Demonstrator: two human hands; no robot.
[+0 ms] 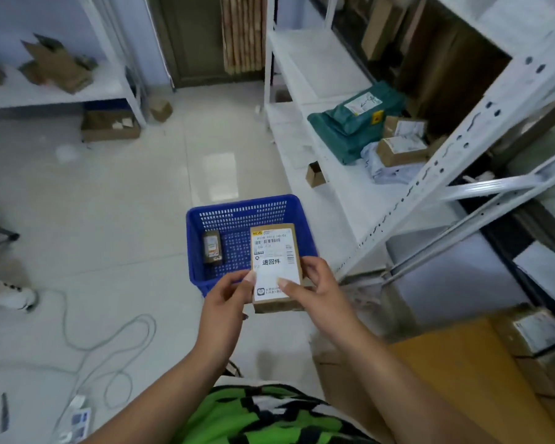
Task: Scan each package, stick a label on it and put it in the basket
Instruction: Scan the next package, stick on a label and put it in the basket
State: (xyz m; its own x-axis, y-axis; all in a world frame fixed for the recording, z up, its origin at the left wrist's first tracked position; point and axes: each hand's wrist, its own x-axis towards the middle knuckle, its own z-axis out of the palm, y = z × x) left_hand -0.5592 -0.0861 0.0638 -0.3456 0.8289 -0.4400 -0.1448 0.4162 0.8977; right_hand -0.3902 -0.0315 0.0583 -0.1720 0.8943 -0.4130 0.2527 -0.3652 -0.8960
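I hold a small brown cardboard package (293, 251) above the near right corner of the blue basket (237, 206). A white label (271, 267) with black characters lies on its top face, below a barcode sticker. My left hand (228, 299) pinches the label's lower left edge with the thumb on it. My right hand (321, 286) grips the package from the right, thumb pressed on the label. Inside the basket lies one small brown package (212, 246) on the left.
A white metal shelf (321, 187) on the right holds green bags (353, 123), small boxes (401, 149) and a pale bag. Cardboard boxes (462, 373) sit at the lower right. Grey cables (116, 341) loop on the tiled floor at left. Another shelf (45, 88) stands far left.
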